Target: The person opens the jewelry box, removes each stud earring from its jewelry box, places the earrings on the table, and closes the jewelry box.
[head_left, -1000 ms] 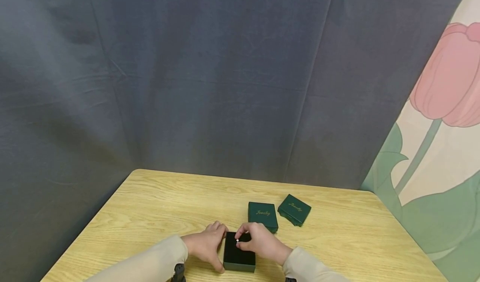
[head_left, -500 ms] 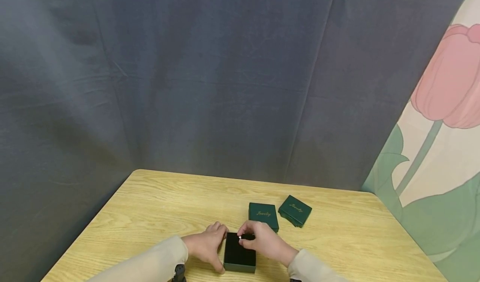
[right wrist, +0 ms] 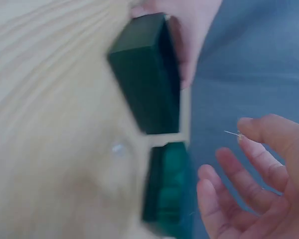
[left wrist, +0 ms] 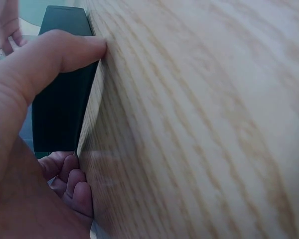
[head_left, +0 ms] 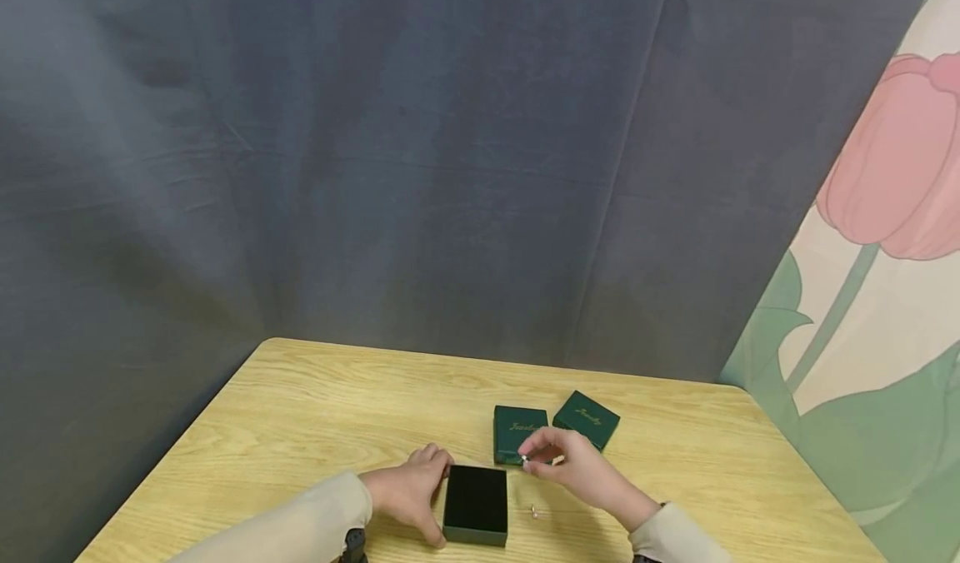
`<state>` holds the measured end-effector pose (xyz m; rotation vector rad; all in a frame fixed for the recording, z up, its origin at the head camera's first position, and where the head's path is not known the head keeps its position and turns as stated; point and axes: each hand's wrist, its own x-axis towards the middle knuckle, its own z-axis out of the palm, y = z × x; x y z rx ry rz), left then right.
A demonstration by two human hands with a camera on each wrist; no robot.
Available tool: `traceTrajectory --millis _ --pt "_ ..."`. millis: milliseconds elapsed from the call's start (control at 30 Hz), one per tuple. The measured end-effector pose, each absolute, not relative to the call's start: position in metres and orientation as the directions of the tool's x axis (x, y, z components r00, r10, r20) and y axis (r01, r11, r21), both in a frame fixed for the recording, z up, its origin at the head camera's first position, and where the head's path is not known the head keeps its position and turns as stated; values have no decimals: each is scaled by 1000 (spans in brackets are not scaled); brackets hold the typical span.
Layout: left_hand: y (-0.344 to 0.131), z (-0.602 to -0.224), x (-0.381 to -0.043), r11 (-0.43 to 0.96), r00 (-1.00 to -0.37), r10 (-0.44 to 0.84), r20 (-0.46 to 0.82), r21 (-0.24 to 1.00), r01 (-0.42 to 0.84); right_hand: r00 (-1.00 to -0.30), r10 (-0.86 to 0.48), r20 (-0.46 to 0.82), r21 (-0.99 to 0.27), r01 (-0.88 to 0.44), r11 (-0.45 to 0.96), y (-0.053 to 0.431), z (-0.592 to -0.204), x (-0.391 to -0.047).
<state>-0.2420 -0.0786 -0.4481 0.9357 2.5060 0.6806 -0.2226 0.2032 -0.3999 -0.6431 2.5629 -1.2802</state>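
An uncovered dark green jewelry box [head_left: 475, 538] with a black pad [head_left: 477, 498] inside stands near the table's front edge. My left hand [head_left: 412, 490] holds its left side, thumb by the near corner and fingers at the far one; the left wrist view shows the thumb [left wrist: 65, 52] against the box wall. To the right, my right hand [head_left: 576, 465] pinches a small earring between thumb and index finger. Its thin metal post [right wrist: 231, 133] sticks out in the right wrist view. A second small shiny piece [head_left: 534, 512], apparently another earring, lies on the wood right of the box.
Behind the open box sits a green box [head_left: 517, 421] with gold lettering, partly covered by my right hand. Another green lettered box or lid [head_left: 587, 417] lies turned to its right. A grey curtain [head_left: 420, 171] hangs beyond the table [head_left: 360, 396].
My right hand has moved from over the black pad to the right, carrying the earring. The small shiny piece on the table has come into view. The left hand stays at the box.
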Motion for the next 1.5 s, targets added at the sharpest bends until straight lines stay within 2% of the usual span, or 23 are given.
traceTrajectory --millis 233,700,1133,1500 --pt "-80 -449 -244 657 -701 687 -191 575 487 -872 -485 -67 -787 -252 563 218 -427 -213" --pt "-80 -447 -242 664 -705 682 -196 570 484 -889 -455 -55 -697 -292 655 225 -445 -214" --pt "-78 -444 -241 659 -701 688 -190 568 493 -892 -446 -73 -674 -285 681 226 -445 -214" --pt "-78 -444 -241 659 -703 687 -185 566 495 -837 -526 -153 -778 -225 586 239 -411 -226"
